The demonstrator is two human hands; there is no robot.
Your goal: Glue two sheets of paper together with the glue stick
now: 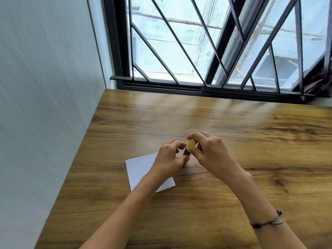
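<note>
A glue stick (188, 149) with a dark blue body and a yellow cap is held above the wooden table (233, 194). My left hand (168, 159) grips its blue body from the left. My right hand (210, 151) pinches the yellow cap from the right. White paper (138, 168) lies flat on the table under my left hand and wrist, partly hidden. I cannot tell whether it is one sheet or two stacked.
A white wall (45, 105) runs along the table's left edge. A barred window (197, 51) stands behind the far edge. Dark cloth (318, 83) hangs at the window's right end. A bracelet (267, 221) circles my right wrist.
</note>
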